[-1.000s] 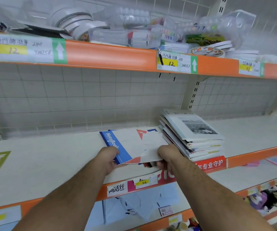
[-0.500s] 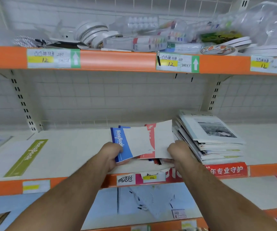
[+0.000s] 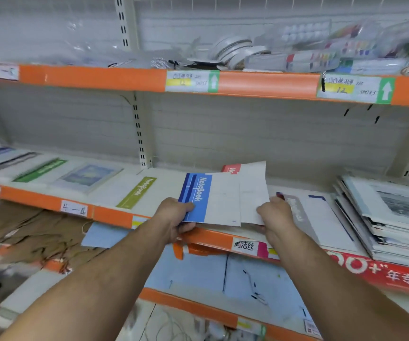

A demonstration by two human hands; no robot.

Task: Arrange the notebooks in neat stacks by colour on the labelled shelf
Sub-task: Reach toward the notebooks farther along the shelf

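Left hand: my left hand point(image 3: 174, 217) grips the near left corner of the blue-banded white paper notebook point(image 3: 196, 196), thumb on top and fingers curled under.
Right hand: my right hand point(image 3: 276, 217) pinches the near right corner of the same fanned bunch. It sits on a plain pale cover, with a red-banded white paper notebook point(image 3: 231, 168) peeking out behind.
Where the bunch is: tilted up over the front edge of the white metal middle shelf with the orange lip point(image 3: 112, 219), about halfway along it. I cannot tell how many books it holds.
Done so far: I judge the job early to midway. Toward the left end lie a lime-banded white notebook point(image 3: 137, 193), a pale notebook with a blue painted cover point(image 3: 88, 178) and a darker green-banded notebook point(image 3: 41, 169). They lie singly, side by side, not stacked.
Left to do: the mixed blue and red bunch needs splitting by colour. The grey-banded white notebook point(image 3: 321, 217) lies loose just right of my right hand. The skewed pile of photo-covered notebooks point(image 3: 375, 198) at the right end wants squaring.
Upper shelf: the orange-lipped upper shelf point(image 3: 100, 78) holds white tape rolls point(image 3: 233, 50) and clear-packed paint sets point(image 3: 321, 60), both blurred.
Lower shelf: the orange-lipped lower shelf point(image 3: 186, 303) holds pale blue sheets point(image 3: 198, 271). I cannot make out more.
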